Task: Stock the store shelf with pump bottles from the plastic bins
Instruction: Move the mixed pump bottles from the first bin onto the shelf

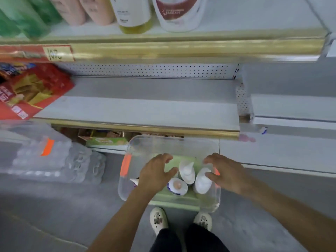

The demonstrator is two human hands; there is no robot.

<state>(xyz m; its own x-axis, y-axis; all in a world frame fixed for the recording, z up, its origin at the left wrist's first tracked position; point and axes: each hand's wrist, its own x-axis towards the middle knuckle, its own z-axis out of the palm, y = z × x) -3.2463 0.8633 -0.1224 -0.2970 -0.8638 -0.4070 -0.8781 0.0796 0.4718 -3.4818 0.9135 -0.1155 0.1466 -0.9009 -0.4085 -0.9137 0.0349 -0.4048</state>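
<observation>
Your left hand [156, 174] is down inside the clear plastic bin [145, 142] on the floor, fingers loosely spread and holding nothing, hovering over the bin's left half. Your right hand [224, 172] reaches in from the right wall of the bin with fingers and thumb curved toward the white pump bottle [201, 182] at the right end; the thumb lies against the bottle's top, but the blur leaves it unclear whether the fingers have closed round it, so you cannot tell if it is gripped. A second white pump bottle [187, 171] stands just left of that one, near the bin's middle, and a round container with a blue rim [177, 186] sits near the bin's front edge, between your two hands. Another small item pokes out under your left wrist at the bin's left wall, too hidden to name. The bin stands on the grey floor directly before your white shoes [158, 218], its far edge tucked under the gold front edge of the low shelf [145, 106]. That shelf's white board is bare across the middle and right, with a red snack bag [32, 88] at its left end. On the upper shelf [200, 46] stand green, pink, yellow and white bottles along its front edge. A stack of clear bins [49, 157] lies on the floor to the left.
</observation>
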